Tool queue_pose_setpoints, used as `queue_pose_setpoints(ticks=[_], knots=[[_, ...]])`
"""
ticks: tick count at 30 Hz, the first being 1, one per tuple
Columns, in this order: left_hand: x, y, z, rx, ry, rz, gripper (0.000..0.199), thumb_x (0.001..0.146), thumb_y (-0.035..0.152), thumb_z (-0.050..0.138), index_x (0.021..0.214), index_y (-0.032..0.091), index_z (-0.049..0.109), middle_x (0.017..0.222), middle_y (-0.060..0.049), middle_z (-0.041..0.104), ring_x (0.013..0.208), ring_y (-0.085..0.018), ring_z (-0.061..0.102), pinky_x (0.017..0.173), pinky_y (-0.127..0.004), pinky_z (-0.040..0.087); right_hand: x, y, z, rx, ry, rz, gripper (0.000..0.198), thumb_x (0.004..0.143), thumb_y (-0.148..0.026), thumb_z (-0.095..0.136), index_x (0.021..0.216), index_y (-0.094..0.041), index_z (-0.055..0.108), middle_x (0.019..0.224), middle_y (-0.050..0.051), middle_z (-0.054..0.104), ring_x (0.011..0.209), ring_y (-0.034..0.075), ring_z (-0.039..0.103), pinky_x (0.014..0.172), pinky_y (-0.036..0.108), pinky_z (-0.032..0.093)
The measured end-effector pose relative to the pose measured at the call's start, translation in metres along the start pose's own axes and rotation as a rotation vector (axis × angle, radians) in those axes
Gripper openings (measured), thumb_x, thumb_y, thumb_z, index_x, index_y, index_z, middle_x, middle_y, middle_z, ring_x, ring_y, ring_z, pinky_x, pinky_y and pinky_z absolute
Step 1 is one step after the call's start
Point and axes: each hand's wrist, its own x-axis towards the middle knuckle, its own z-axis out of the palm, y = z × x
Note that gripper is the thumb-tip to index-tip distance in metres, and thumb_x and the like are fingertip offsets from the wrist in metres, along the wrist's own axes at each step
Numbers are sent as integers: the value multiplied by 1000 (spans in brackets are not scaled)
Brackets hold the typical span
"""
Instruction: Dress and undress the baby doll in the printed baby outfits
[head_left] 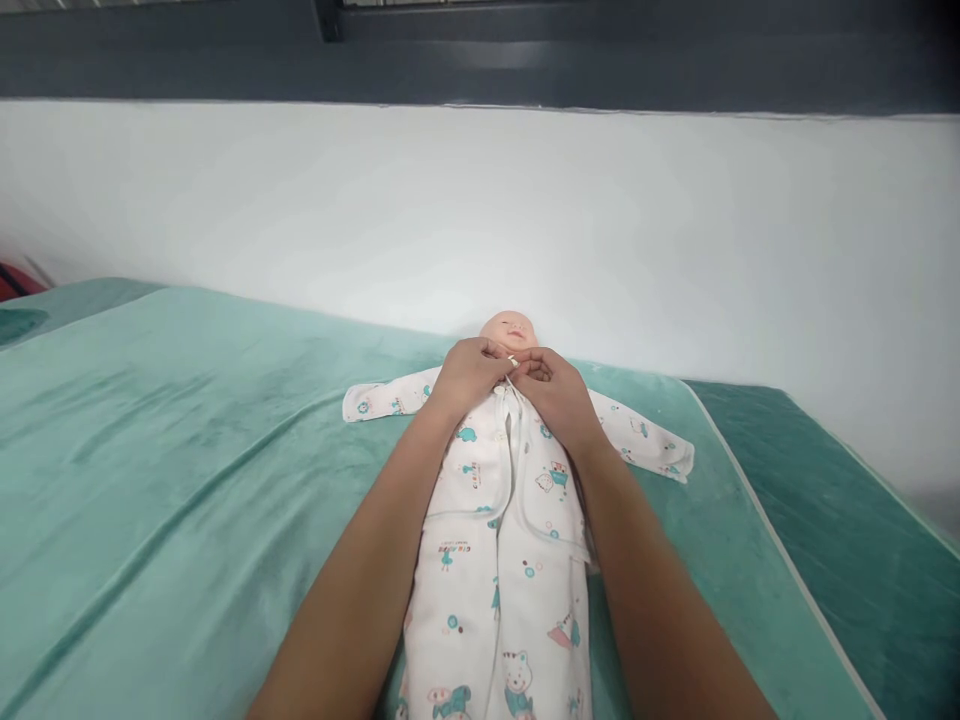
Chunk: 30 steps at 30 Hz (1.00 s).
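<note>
A baby doll (511, 326) lies on its back, dressed in a white printed jacket (472, 465) and matching trousers (457, 620). Just below the doll's chin, my left hand (472, 372) pinches the jacket's collar edge from the left. My right hand (553, 390) pinches the same neckline from the right, its fingertips almost meeting the left ones. A small pale bit of fabric or fastener shows between the fingertips. Below the hands the jacket front hangs slightly parted. Both sleeves stretch out sideways, and no doll hands show at the cuffs.
A light green blanket (225, 480) with some creases covers the surface under the doll. Darker green cloth (847, 520) lies at the right. A white wall (480, 210) rises right behind the doll's head, with a dark grey beam (525, 60) above. Something red (16, 282) is at the far left edge.
</note>
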Motion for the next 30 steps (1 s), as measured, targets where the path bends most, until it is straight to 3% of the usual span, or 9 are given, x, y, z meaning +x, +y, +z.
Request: queue_pose_setpoints(ticks=[4, 8, 12, 16, 18, 22, 27, 30], knots=[[-2, 2, 1, 47, 56, 3, 8, 62, 17, 59, 67, 17, 64, 69, 0, 64, 63, -13, 53, 60, -25, 39, 1, 2, 0, -42, 44, 9, 26, 72, -29, 67, 95, -19, 68, 80, -2, 60, 70, 13, 55, 70, 29, 44], [-4, 3, 1, 110, 71, 4, 6, 64, 17, 57, 64, 17, 63, 68, 1, 63, 63, -13, 52, 61, -26, 38, 1, 6, 0, -119, 144, 8, 18, 77, -31, 60, 85, -19, 69, 83, 2, 68, 79, 18, 61, 78, 32, 44], [-5, 2, -2, 133, 35, 3, 8, 67, 18, 56, 59, 17, 57, 60, 3, 53, 58, -11, 46, 56, -26, 34, 0, 7, 0, -192, 179, -8, 21, 80, -31, 53, 81, -20, 71, 89, 3, 72, 88, 20, 62, 83, 33, 42], [-6, 0, -3, 119, -18, 9, 14, 70, 21, 57, 57, 17, 55, 58, 3, 48, 57, -11, 43, 54, -25, 32, -3, 3, 0, -235, 164, -31, 23, 82, -34, 51, 73, -21, 68, 81, 1, 68, 83, 19, 58, 78, 32, 40], [-7, -1, -3, 95, 35, 26, 5, 70, 19, 60, 68, 17, 63, 72, 0, 59, 66, -13, 52, 61, -24, 39, -3, 1, 0, -255, 164, -39, 26, 83, -37, 51, 69, -20, 65, 75, 0, 65, 78, 19, 56, 74, 31, 39], [-9, -3, -3, 19, 80, 124, 29, 71, 14, 60, 96, 21, 74, 112, -5, 68, 98, -18, 62, 86, -28, 47, -3, 1, 0, -277, 170, -68, 31, 85, -41, 51, 65, -20, 63, 73, 0, 64, 76, 18, 54, 73, 30, 38], [-10, -4, -4, 19, -63, 213, 28, 81, 14, 53, 88, 21, 79, 107, -4, 74, 104, -20, 64, 96, -30, 47, -4, 2, 0, -256, 152, -80, 29, 85, -41, 56, 66, -21, 65, 79, 1, 65, 81, 18, 57, 76, 31, 40], [-11, -6, -5, 100, -33, 214, 28, 83, 16, 53, 93, 22, 79, 111, -4, 72, 112, -21, 61, 102, -31, 44, -5, 1, -2, -281, 99, -102, 31, 86, -43, 57, 65, -22, 66, 78, 1, 62, 81, 19, 57, 77, 32, 40]])
